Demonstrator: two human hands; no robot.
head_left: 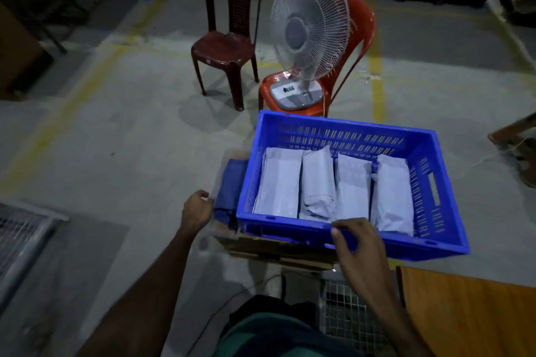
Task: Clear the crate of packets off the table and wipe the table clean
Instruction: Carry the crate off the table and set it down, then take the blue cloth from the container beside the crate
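A: Hands? Desk (475,307) corner sits bottom right, bare.
B: Right hand (359,243) fingers curled on crate (345,236) near rim. Left hand (197,210) pinches clear bag just left of it.
A: Crate?
B: Off desk, on cardboard stack; long axis left-right, packets (333,188) inside.

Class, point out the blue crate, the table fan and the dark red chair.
blue crate (342,124): head view, far rim.
table fan (310,23): head view, grille.
dark red chair (223,45): head view, seat.
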